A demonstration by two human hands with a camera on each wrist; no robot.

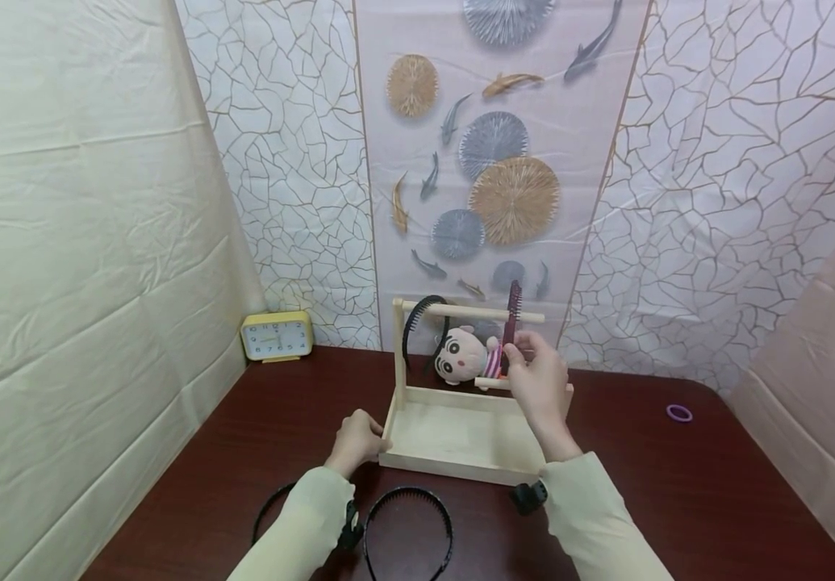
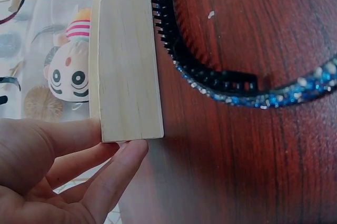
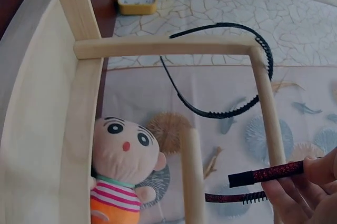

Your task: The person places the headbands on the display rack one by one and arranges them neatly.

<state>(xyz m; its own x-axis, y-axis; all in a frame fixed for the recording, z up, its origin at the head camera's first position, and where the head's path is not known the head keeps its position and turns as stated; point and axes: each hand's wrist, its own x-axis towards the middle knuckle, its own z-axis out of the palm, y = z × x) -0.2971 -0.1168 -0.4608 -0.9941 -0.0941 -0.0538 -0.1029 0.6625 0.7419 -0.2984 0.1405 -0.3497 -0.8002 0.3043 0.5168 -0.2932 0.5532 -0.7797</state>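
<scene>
A wooden rack [image 1: 453, 466] with a tray base, one tall post and two rods stands on the table. My left hand [image 1: 357, 442] grips its near left corner, thumb and fingers at the tray wall [image 2: 129, 77]. My right hand [image 1: 539, 383] pinches a dark red glittery headband [image 3: 279, 172] with comb teeth, held upright at the upper rod [image 1: 482, 312]. On that rod's left end hangs a black toothed headband [image 1: 410, 327]. The lower rod [image 3: 192, 176] lies just below my right hand. A plush doll [image 1: 461, 357] sits behind the rack.
A headband with blue glitter [image 2: 263, 98] lies in front of the tray. Another black headband [image 1: 266, 508] is partly hidden under my left sleeve. A yellow clock [image 1: 277, 336] stands at the back left, and a purple ring [image 1: 678, 413] lies at the right.
</scene>
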